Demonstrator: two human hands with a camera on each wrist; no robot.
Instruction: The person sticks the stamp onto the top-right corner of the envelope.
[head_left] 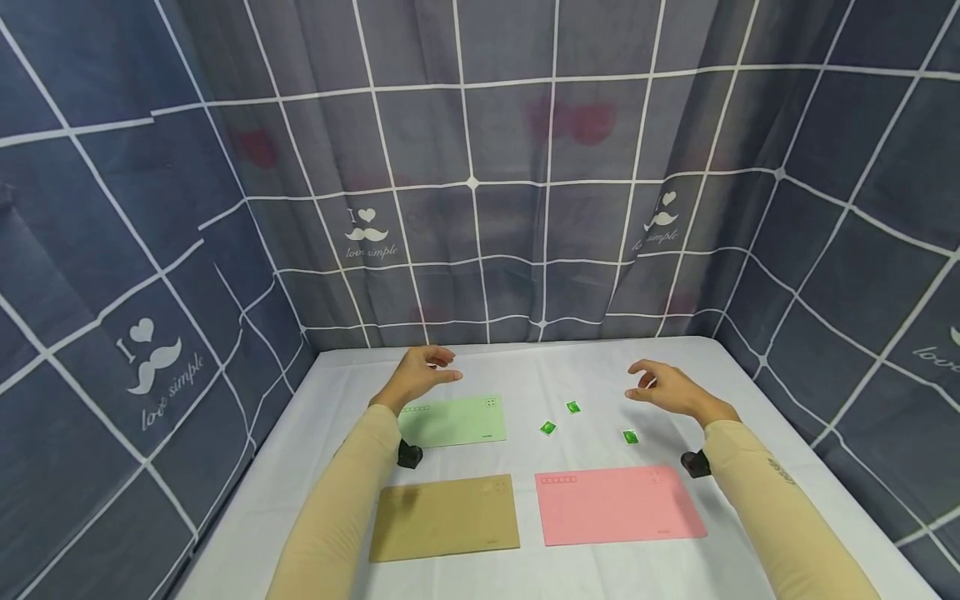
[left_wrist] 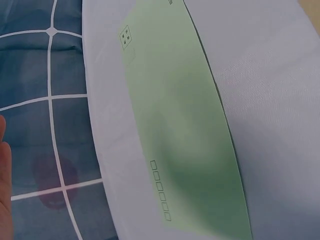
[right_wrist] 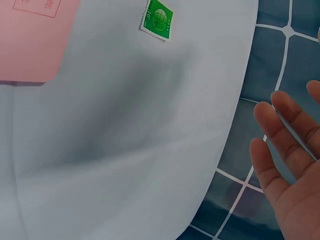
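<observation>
My left hand [head_left: 417, 377] hovers over the left end of a light green envelope [head_left: 457, 422], fingers loosely bent and holding nothing. On the other side, my right hand [head_left: 670, 389] is raised above the white cloth with relaxed fingers and an empty grasp. Three small green postage stamps lie between the hands: one stamp [head_left: 573, 407] at the back, another stamp [head_left: 548, 427] to its left, and a third stamp [head_left: 630, 437] nearest the right hand. In the right wrist view a stamp [right_wrist: 158, 20] shows a globe design and perforated edges.
Nearer the front lie a tan envelope [head_left: 446, 518] on the left and a pink envelope [head_left: 618, 506] on the right. White cloth [head_left: 525, 367] covers the table. Dark grid-patterned curtains [head_left: 510, 225] hang close behind it and along both sides.
</observation>
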